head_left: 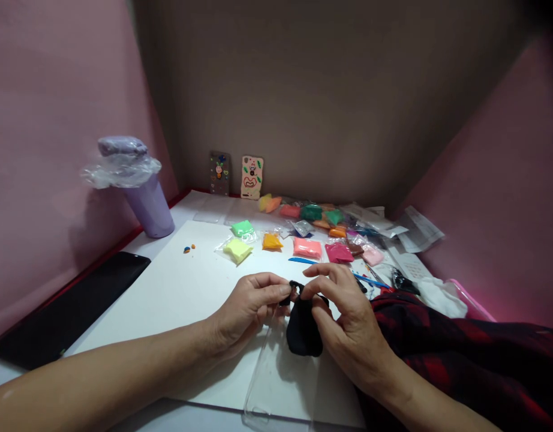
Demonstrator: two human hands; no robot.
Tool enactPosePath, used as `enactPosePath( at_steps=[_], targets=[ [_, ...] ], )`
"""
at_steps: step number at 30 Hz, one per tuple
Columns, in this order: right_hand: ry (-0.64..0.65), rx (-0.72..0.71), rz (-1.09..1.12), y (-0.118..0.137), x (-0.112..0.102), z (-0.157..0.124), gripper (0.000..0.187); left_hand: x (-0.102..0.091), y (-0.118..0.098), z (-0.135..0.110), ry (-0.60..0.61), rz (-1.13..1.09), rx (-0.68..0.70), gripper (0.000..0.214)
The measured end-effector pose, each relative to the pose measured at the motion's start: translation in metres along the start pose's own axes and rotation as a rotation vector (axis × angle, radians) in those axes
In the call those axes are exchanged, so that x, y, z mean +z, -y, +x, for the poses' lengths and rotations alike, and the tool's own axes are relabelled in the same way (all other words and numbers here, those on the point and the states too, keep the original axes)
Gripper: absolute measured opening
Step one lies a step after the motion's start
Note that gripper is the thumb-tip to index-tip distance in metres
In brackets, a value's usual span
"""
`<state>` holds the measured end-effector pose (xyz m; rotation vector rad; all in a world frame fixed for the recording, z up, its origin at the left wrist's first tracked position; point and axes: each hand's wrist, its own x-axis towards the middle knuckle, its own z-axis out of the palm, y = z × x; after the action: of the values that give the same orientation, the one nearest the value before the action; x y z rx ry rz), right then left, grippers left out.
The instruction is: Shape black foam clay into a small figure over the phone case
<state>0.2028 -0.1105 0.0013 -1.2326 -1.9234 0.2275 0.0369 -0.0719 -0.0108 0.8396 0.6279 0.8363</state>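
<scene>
A smooth dark lump of black modelling clay [303, 330] hangs between my hands, held above the white board. My right hand [348, 324] grips its upper edge between thumb and fingers. At its top left, my left hand [263, 297] pinches a small torn-looking black bit that seems joined to the lump. Whether a wrapper surrounds the clay I cannot tell. Beneath both hands lies a clear phone case [254, 384], partly covered by them. Just beyond the right fingers rests a blue plastic modelling knife [303, 260].
Small packets of coloured clay, such as a yellow one [237, 250] and a coral one [307, 247], lie beyond my hands. Two decorated phone cases [252, 177] lean on the wall. A purple tumbler [148, 204] stands left, near a black panel [74, 306]. Checked cloth [460, 354] lies right.
</scene>
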Motion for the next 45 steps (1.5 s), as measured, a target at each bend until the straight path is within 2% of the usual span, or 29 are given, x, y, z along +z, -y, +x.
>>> enactPosePath(
  at_steps=[6, 11, 19, 22, 25, 31, 39, 45],
  targets=[
    [-0.067, 0.040, 0.092, 0.0004, -0.0006, 0.0007, 0.025, 0.0000, 0.0000, 0.0013, 0.005, 0.003, 0.000, 0.013],
    [-0.043, -0.024, 0.048, -0.0034, -0.0004, -0.0004, 0.035, 0.0002, 0.0003, 0.0006, -0.022, -0.011, -0.013, 0.011],
    [-0.050, -0.074, 0.062, -0.0046, -0.0009, -0.0021, 0.031, -0.0008, -0.0010, 0.0006, -0.029, 0.010, -0.018, 0.011],
    [-0.035, -0.030, 0.138, -0.0027, -0.0022, -0.0019, 0.031, -0.0020, -0.0004, 0.0009, -0.024, -0.005, -0.028, 0.012],
    [-0.082, 0.058, 0.190, -0.0018, -0.0034, -0.0011, 0.026, -0.0025, 0.0006, 0.0014, 0.001, -0.004, -0.037, 0.013],
    [-0.033, 0.131, 0.101, -0.0006, -0.0017, 0.0014, 0.010, -0.0016, 0.0017, 0.0008, 0.053, 0.028, -0.060, 0.011],
    [0.037, 0.177, 0.115, 0.0015, -0.0017, 0.0030, 0.006, -0.0038, 0.0035, 0.0005, 0.060, 0.075, -0.060, 0.014],
    [0.030, 0.185, 0.159, -0.0002, -0.0019, 0.0006, 0.014, -0.0019, 0.0015, 0.0009, 0.041, 0.070, -0.064, 0.012]
  ],
)
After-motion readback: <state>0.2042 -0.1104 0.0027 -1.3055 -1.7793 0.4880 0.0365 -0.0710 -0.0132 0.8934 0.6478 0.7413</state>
